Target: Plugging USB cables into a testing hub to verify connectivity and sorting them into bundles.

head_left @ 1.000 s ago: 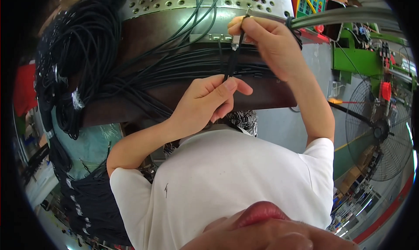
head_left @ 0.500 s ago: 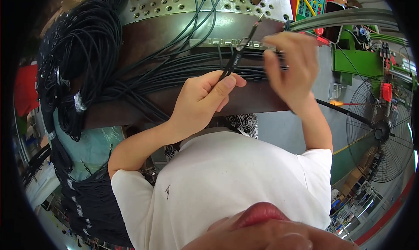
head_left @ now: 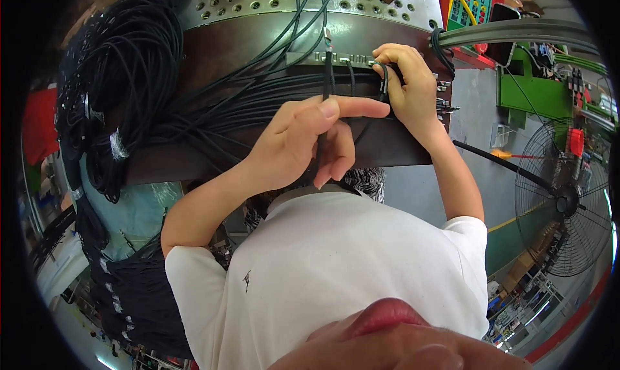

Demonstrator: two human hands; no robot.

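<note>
My left hand pinches a black cable between thumb and bent fingers, with its index finger stretched toward my right hand. The cable stands roughly upright, its metal connector end above the metal strip with slots. At the strip's right end, my right hand is curled round a second black cable. The end of this cable is hidden by my fingers. Another short cable runs down from a slot between the two hands.
Many black cables lie across the dark brown table. A large coiled bundle hangs at the left. A perforated metal plate is at the back. To the right are a curved metal rail and a black fan.
My right hand has come down to the strip's right end and closed on a cable. My left hand's cable has swung leftward to upright, and its index finger has stretched out.
</note>
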